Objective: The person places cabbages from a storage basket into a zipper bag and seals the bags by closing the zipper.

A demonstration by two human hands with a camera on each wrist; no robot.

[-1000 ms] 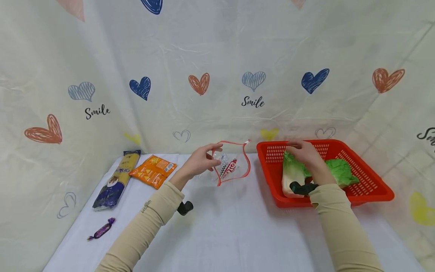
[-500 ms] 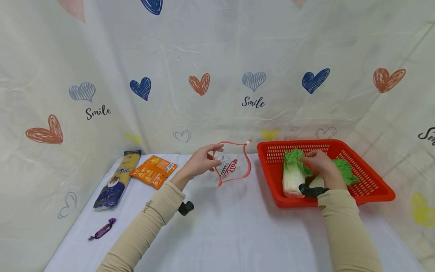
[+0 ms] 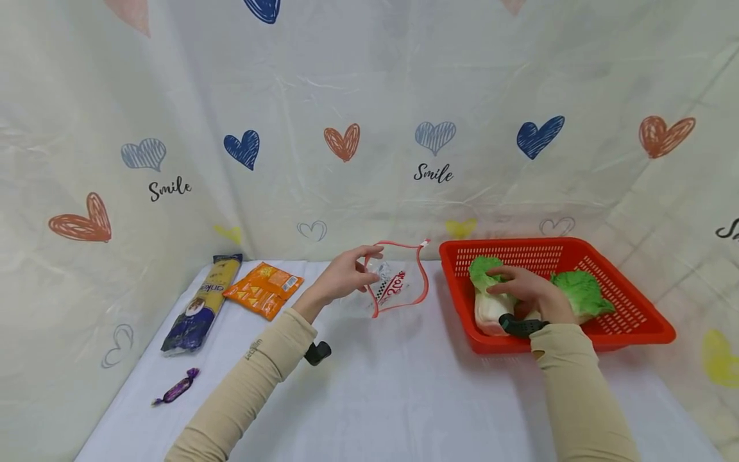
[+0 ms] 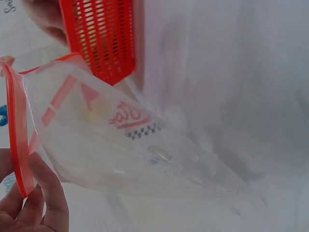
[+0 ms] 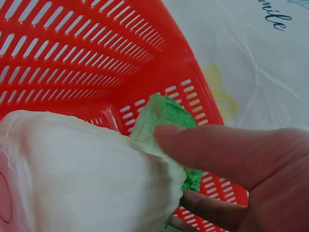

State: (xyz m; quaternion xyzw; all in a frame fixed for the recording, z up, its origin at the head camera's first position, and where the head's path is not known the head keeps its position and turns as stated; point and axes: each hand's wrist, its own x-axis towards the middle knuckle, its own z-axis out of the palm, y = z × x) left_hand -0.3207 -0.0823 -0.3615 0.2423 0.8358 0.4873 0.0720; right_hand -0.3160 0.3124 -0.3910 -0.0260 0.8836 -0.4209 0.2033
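My left hand (image 3: pixel 343 277) pinches the red-edged rim of a clear zip bag (image 4: pixel 91 150), its mouth spread open. Red lettering and a checkered strip show on the bag. In the left wrist view my left fingers (image 4: pixel 50 193) bend round the red rim. On the right, my right hand (image 3: pixel 534 292) grips a napa cabbage (image 3: pixel 489 316) inside the red basket (image 3: pixel 456 292). The right wrist view has the thumb on the near side of the cabbage's (image 5: pixel 87 169) leafy end, with fingers on the other side. Beside it lies a green leafy vegetable (image 3: pixel 582 294), partly hidden by the hand.
At the left of the white-covered table (image 3: pixel 369 398) lie a blue and yellow long packet (image 3: pixel 202 305), an orange packet (image 3: pixel 263 290) and a purple wrapped candy (image 3: pixel 176 388). A heart-printed sheet (image 3: pixel 369 192) hangs behind the table.
My right hand shifted right, off the cabbage's top, then came back left onto it. The cabbage's leafy end has tipped left. My left hand stays at the bag rim.
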